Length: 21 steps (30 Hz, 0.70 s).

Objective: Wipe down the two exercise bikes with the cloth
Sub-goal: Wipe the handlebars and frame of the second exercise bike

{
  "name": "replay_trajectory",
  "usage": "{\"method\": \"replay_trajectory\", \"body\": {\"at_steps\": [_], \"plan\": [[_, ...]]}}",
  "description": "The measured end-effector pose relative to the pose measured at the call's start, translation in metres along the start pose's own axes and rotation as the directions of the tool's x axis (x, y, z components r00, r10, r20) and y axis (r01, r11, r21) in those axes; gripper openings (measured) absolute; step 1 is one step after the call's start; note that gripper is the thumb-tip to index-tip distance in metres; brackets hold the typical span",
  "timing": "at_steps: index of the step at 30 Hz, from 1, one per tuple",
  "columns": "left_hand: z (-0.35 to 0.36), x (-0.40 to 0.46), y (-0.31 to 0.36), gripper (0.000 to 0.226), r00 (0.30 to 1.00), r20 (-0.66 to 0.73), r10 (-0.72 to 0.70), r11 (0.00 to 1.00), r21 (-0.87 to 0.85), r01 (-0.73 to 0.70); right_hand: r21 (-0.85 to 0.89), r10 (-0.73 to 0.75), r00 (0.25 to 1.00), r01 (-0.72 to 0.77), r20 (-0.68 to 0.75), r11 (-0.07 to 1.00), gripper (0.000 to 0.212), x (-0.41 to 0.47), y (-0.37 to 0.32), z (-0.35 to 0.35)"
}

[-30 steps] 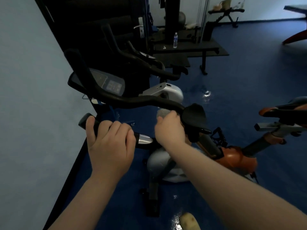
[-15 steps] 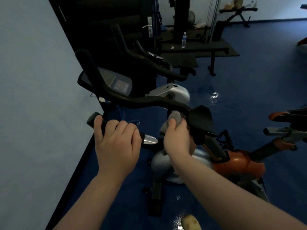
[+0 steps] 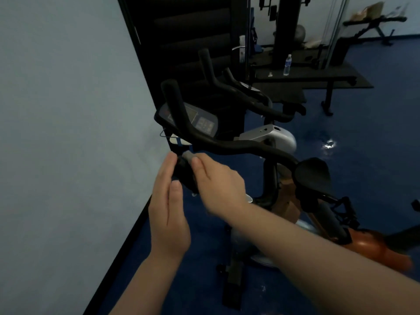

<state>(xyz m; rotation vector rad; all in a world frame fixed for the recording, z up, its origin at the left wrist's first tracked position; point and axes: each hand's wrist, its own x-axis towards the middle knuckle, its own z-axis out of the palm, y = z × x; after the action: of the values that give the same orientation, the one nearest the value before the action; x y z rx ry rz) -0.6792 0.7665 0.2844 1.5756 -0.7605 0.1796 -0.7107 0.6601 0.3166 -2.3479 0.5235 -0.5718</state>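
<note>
Cloth (image 3: pixel 187 154) pinched in right hand (image 3: pixel 218 185) on handlebar grip (image 3: pixel 185 176), left hand (image 3: pixel 169 208) flat-fingered, empty, just beside.

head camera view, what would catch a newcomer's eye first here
The two bare hands in the middle: the right hand holds a grey cloth against the left grip of the near bike's black handlebar, while the left hand lies open, fingers straight, beside it. Behind stands a second bike, and a water bottle sits on the dark bench farther back.
</note>
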Motion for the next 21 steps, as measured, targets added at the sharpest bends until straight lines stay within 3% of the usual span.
{"method": "replay_trajectory", "body": {"at_steps": [2,5,7,10,14,21], "plan": [[-0.003,0.0,0.003,0.046,0.999,0.02,-0.044,0.997,-0.067,0.045,0.197,-0.045,0.997,0.033,0.059,0.98,0.032,0.009,-0.005,-0.004],[-0.007,-0.001,0.008,0.045,0.997,0.052,-0.051,0.994,-0.093,0.055,0.359,-0.236,0.971,0.235,-0.041,0.903,0.031,0.006,-0.007,-0.003],[-0.009,-0.005,0.009,0.046,0.994,0.091,-0.055,0.994,-0.087,0.063,0.297,-0.355,0.929,0.37,-0.105,0.881,0.036,-0.002,0.003,0.0],[-0.012,-0.012,0.007,0.047,0.991,0.114,-0.071,0.996,-0.041,0.076,0.115,-0.417,0.888,0.442,-0.195,0.889,0.042,-0.021,0.027,0.004],[-0.005,-0.031,0.004,0.056,0.988,0.153,-0.025,0.997,0.074,0.014,-0.121,-0.417,0.881,0.4,-0.222,0.909,0.038,-0.046,0.05,0.004],[0.031,-0.067,0.003,0.058,0.936,0.351,-0.011,0.991,0.127,-0.036,-0.153,-0.199,0.943,0.163,-0.266,0.975,0.04,-0.085,0.075,-0.017]]}}
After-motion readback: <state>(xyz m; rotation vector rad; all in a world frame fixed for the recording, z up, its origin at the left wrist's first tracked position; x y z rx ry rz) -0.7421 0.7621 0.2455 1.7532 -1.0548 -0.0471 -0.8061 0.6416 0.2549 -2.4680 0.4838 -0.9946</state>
